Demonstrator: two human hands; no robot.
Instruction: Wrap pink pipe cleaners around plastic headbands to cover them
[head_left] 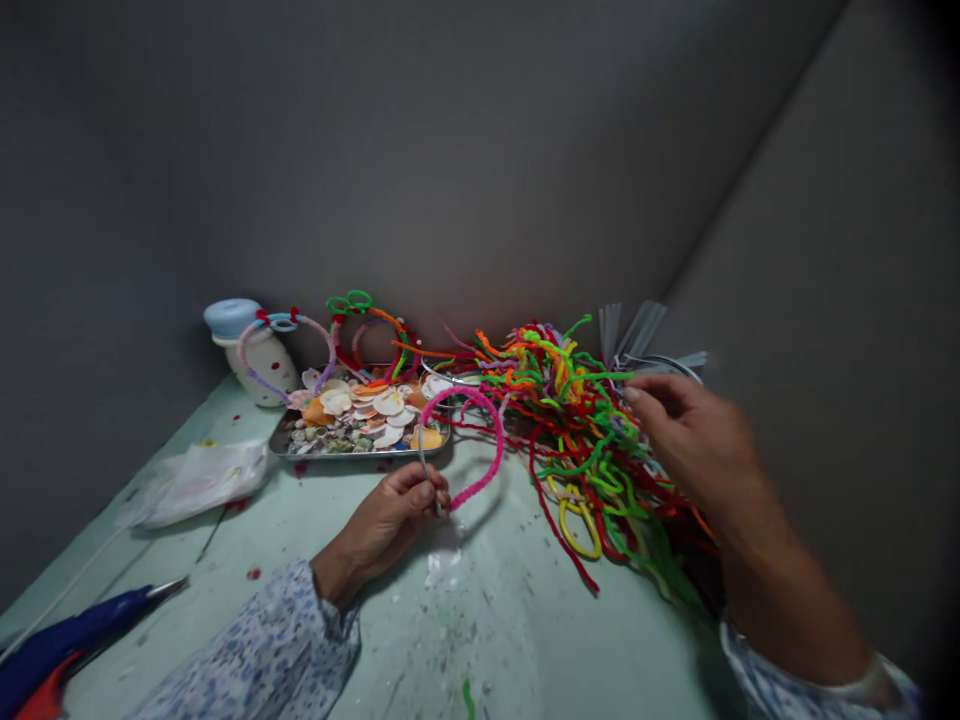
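A pale green tabletop (540, 650) meets grey walls (480, 150). At the back left, a white bottle (259, 365) with a blue lid stands beside a metal tray (360, 457) full of shells (375, 400). Nearer, a clear plastic bag (206, 480) lies flat, and a blue and red glue gun (97, 625) enters at the lower left corner. A tangled heap of fuzzy stems (551, 380), mainly red, green, orange and yellow, crowds the right side, with translucent sticks (611, 330) behind it.

Between tray and heap, above the tabletop, the left hand (394, 515) holds a headband (499, 440) upright in a closed grip around its lower ends. The headband is a curved hoop, fuzzy bright pink along the top and right, with thin bare metal down its left side. The right hand (694, 435) reaches over the heap, its grip narrow, fingertips at the end of a green stem (600, 377); whether they pinch it, I cannot tell.

One headband is held; two decorated ones, a lilac hoop (330, 345) and a red and orange hoop (388, 318), stand by the tray, with part of another pink ring showing behind. There is one bottle, one tray, one bag and one glue gun; the shells and stems overlap too much to count
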